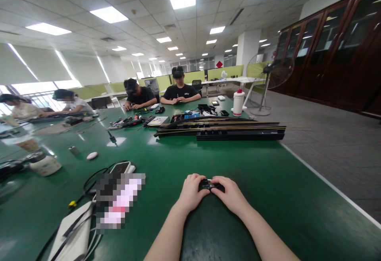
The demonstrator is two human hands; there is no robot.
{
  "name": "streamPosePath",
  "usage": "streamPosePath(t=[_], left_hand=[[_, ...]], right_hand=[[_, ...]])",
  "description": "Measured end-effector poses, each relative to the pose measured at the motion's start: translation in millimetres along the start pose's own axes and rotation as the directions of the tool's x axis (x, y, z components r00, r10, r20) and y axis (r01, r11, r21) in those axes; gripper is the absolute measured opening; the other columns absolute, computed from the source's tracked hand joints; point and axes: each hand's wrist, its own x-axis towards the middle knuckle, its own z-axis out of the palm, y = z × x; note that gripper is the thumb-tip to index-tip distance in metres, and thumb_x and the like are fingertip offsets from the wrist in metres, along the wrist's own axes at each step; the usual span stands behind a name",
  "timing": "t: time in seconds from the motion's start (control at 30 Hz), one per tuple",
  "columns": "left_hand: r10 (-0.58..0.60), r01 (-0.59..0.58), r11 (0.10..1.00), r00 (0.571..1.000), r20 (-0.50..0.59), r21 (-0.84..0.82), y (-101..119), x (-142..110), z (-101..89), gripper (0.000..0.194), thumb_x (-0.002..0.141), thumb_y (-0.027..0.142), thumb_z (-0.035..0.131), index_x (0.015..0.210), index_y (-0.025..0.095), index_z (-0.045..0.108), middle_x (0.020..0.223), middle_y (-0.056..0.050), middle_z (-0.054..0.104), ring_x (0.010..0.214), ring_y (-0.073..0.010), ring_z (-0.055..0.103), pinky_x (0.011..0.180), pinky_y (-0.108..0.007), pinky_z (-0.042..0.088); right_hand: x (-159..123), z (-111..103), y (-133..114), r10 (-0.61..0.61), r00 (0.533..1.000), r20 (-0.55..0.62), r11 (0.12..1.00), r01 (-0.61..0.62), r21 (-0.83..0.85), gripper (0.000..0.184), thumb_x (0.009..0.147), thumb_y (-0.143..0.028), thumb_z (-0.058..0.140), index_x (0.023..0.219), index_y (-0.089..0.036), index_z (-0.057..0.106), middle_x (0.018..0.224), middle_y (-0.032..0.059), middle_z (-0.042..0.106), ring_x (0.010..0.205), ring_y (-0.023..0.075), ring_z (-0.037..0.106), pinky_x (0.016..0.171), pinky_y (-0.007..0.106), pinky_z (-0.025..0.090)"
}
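Observation:
A small black part (pixel 207 185), with a bit of shiny metal along its top, lies between my two hands just above the green table (pixel 166 154). My left hand (pixel 192 189) is closed around its left end, thumb in front and fingers behind. On the right end, my right hand (pixel 228 191) grips it the same way. Fingers cover much of the part, so its exact kind does not show. Beyond the hands lie long black rails (pixel 241 135) with thin brass-coloured rods across them.
To the left are a phone (pixel 120 168), a white power-bank-like block (pixel 73 231) with cables, a pink oval (pixel 92 155) and a jar (pixel 45 166). A white bottle (pixel 238 104) stands at the far right. Several people sit around the table; a fan (pixel 266 70) stands beyond it.

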Motion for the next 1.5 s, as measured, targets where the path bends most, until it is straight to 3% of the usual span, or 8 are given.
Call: streamPosePath(t=[0.63,0.93,1.07,1.27,1.5], left_hand=[[-0.003,0.003,1.000,1.000,-0.001,-0.016,2.2,-1.2,-1.4,0.039,0.071,0.033,0.066,0.107,0.023,0.056,0.104,-0.003,0.057,0.098,-0.0216,0.048,0.086,-0.032,0.036],[0.023,-0.024,0.999,1.000,-0.022,-0.038,2.7,-2.3,-2.8,0.037,0.072,0.031,0.063,0.107,0.022,0.056,0.103,-0.003,0.058,0.100,-0.0217,0.048,0.087,-0.033,0.036],[0.009,-0.009,0.999,1.000,-0.010,-0.035,3.2,-2.7,-3.4,0.037,0.073,0.031,0.062,0.109,0.023,0.055,0.106,-0.003,0.057,0.101,-0.0219,0.047,0.088,-0.033,0.036],[0.007,-0.007,1.000,1.000,-0.007,-0.031,2.4,-2.4,-2.6,0.038,0.073,0.030,0.063,0.109,0.023,0.054,0.108,-0.004,0.057,0.102,-0.0225,0.047,0.089,-0.033,0.036],[-0.010,0.011,1.000,1.000,0.018,-0.029,1.2,-1.1,-2.4,0.038,0.074,0.030,0.062,0.111,0.024,0.054,0.108,-0.003,0.057,0.103,-0.0222,0.047,0.089,-0.033,0.035]], right_hand=[[2.7,-3.2,5.0,0.127,0.991,-0.037,0.947,-0.110,0.303,0.023,0.071,-0.029,0.061,0.092,-0.021,0.066,0.099,0.0053,0.069,0.097,0.0225,0.060,0.093,0.039,0.042],[7.7,-5.8,2.9,0.270,0.960,-0.080,0.727,-0.149,0.671,0.037,0.058,-0.039,0.073,0.087,-0.019,0.065,0.091,0.0079,0.071,0.090,0.0245,0.064,0.090,0.042,0.046],[7.3,-12.8,-2.9,0.350,0.933,-0.085,0.657,-0.180,0.732,0.044,0.052,-0.043,0.076,0.087,-0.019,0.065,0.091,0.0079,0.071,0.092,0.0250,0.064,0.092,0.042,0.045],[6.6,-17.5,-1.1,0.410,0.905,-0.115,0.606,-0.176,0.776,0.044,0.055,-0.042,0.076,0.090,-0.019,0.064,0.095,0.0072,0.070,0.097,0.0234,0.062,0.094,0.039,0.043],[8.7,-17.2,10.5,0.466,0.876,-0.122,0.541,-0.172,0.823,0.043,0.059,-0.043,0.072,0.095,-0.021,0.062,0.100,0.0064,0.069,0.098,0.0232,0.062,0.079,0.034,0.050]])
